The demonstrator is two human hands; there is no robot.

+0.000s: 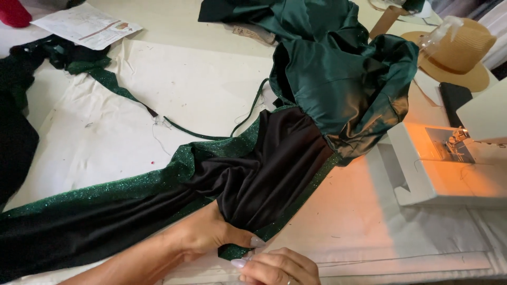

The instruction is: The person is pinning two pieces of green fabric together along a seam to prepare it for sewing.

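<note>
A long garment of glittery green fabric (105,184) with a black lining (269,169) lies across the table. Its shiny dark green satin part (343,74) is bunched at the top right. My left hand (211,232) pinches the black lining and green edge near the table's front. Just below and to the right, my right hand (280,268) has its fingers curled at the same edge, and a pale fingernail touches the fabric. A thin green strap (190,133) trails away to the left.
A white sewing machine (449,169) with its lamp lit stands at the right. A straw hat (454,53) lies behind it. A printed paper sheet (84,24) sits at the top left. Dark cloth (16,137) hangs at the left edge. Pale paper (132,105) covers the table.
</note>
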